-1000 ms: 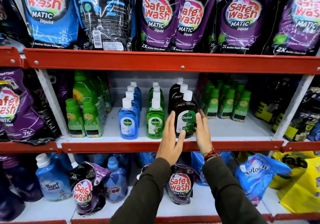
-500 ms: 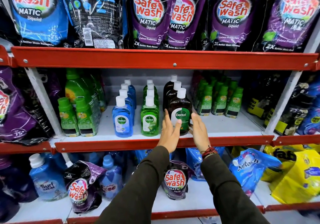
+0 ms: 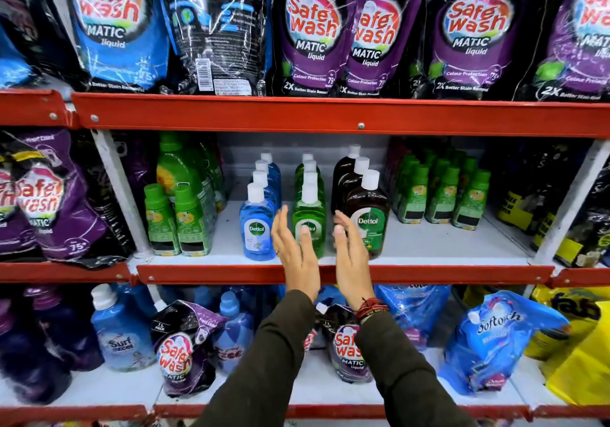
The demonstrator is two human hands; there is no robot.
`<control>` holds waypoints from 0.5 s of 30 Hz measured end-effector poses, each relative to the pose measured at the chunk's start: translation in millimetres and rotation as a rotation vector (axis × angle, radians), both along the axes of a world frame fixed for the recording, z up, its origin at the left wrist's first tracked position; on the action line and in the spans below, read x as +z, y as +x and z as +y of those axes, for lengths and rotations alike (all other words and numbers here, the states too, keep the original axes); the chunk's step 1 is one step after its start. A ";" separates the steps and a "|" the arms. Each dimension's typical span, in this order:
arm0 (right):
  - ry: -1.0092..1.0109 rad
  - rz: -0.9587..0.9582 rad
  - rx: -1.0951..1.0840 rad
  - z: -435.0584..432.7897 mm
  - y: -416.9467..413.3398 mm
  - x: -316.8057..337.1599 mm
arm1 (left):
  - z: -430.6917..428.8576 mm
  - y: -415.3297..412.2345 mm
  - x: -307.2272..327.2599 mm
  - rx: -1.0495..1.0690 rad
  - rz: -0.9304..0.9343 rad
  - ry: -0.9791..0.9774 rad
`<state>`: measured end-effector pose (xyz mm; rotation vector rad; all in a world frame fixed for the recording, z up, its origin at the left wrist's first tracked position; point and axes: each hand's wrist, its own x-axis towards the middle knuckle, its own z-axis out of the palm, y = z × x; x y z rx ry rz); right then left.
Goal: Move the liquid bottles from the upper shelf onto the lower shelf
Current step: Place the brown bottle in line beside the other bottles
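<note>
Both hands have shifted leftward, away from the brown Dettol bottle (image 3: pixel 368 215) they flanked a second ago. Now the left hand (image 3: pixel 295 255) and right hand (image 3: pixel 350 255) are held wide with flat palms facing each other, gripping nothing, either side of the green Dettol bottle (image 3: pixel 310 218). It stands at the front of the upper shelf (image 3: pixel 429 241), between the blue Dettol bottle (image 3: pixel 257 228) and the brown one. Below, the lower shelf (image 3: pixel 313 380) carries detergent pouches.
</note>
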<state>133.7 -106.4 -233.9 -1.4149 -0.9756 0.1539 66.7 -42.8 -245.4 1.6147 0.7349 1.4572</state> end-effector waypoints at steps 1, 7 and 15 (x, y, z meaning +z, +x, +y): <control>-0.050 0.030 0.033 2.9 -5.0 1.6 | 4.8 -2.7 1.3 -0.066 0.005 -0.060; -0.140 0.132 0.105 9.5 -11.0 4.6 | 20.1 -11.6 2.7 -0.301 0.098 -0.180; -0.102 0.183 0.090 11.8 -11.7 -2.2 | 22.7 -17.2 0.8 -0.322 0.160 -0.158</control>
